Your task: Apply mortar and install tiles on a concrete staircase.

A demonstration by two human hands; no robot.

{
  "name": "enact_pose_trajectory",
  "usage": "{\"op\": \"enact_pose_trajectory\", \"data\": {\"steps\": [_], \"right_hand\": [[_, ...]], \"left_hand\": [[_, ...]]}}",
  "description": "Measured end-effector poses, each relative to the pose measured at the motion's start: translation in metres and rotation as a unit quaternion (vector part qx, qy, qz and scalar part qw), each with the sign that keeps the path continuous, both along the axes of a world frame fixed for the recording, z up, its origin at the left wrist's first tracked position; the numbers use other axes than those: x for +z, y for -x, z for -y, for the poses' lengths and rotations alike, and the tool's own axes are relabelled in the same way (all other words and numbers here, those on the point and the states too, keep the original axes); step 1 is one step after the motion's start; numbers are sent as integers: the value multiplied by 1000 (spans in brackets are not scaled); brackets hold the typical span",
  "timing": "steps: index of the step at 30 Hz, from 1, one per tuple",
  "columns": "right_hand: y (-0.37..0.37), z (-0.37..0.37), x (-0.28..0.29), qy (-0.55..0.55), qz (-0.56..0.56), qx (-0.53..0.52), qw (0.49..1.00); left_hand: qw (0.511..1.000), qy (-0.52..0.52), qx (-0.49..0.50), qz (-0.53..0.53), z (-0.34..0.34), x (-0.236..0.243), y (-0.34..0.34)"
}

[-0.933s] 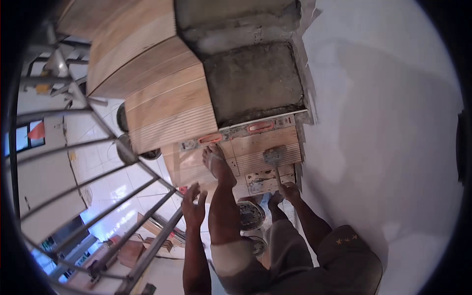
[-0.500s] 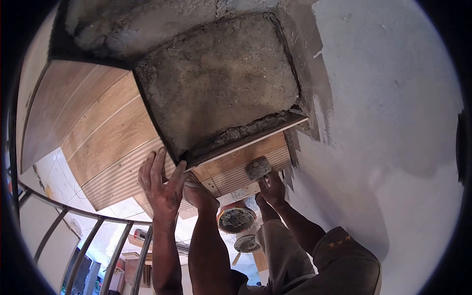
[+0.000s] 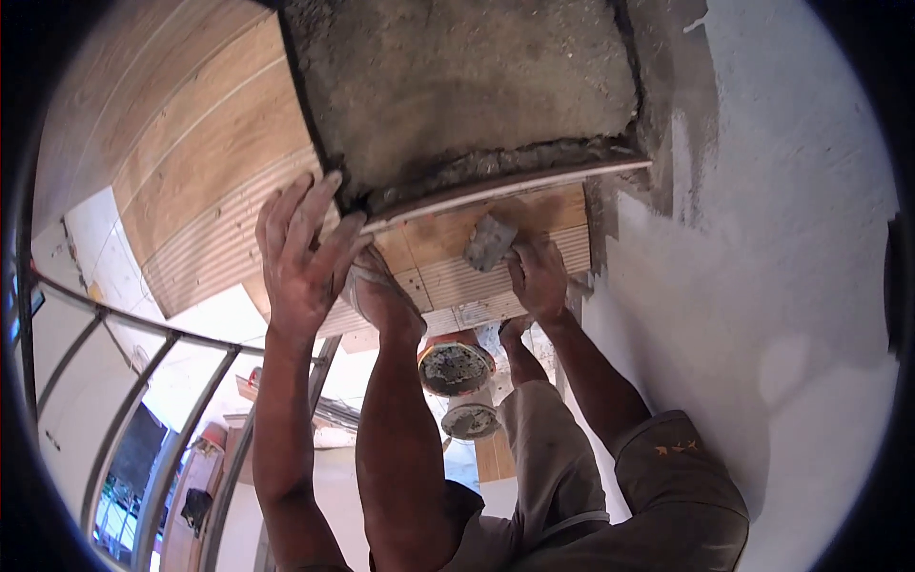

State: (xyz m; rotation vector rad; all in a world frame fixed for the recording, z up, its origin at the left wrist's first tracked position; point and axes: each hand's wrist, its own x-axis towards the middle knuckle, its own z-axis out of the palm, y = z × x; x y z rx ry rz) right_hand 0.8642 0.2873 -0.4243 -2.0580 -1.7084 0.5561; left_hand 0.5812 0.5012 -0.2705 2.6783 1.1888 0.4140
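Note:
My left hand (image 3: 305, 253) rests with fingers spread on the ribbed nose of a wood-look stair tile (image 3: 214, 224), its fingertips at the corner beside the dark riser gap. My right hand (image 3: 538, 276) holds a mortar-smeared mallet (image 3: 491, 243) by its mostly hidden handle, with the grey head over the lower tiled tread (image 3: 434, 281). A thin upright tile (image 3: 515, 179) edges the bare cement step (image 3: 457, 76), with rough mortar along its inner side. My left foot (image 3: 376, 296) is on the lower tread beside my left hand.
A white wall (image 3: 762, 267) with grey smears rises at the right. Metal railing (image 3: 167, 353) curves along the left, with boards and other items below it. A mortar bucket (image 3: 453, 367) and a second container (image 3: 469, 419) sit lower down between my legs.
My left hand has moved up from near the railing onto the tile's corner. The mallet has risen toward the upright tile. The long level seen earlier on the step is no longer visible.

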Motion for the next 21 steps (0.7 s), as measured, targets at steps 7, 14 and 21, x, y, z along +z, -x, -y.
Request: {"op": "enact_pose_trajectory", "data": {"steps": [7, 14, 21], "right_hand": [[6, 7, -8, 13, 21, -13, 1000], [25, 87, 9, -62, -116, -48, 990], [32, 186, -10, 188, -190, -42, 963]], "left_hand": [[999, -25, -25, 13, 2, -3, 3], [981, -56, 154, 105, 81, -15, 48], [829, 104, 549, 8, 216, -74, 11]]}}
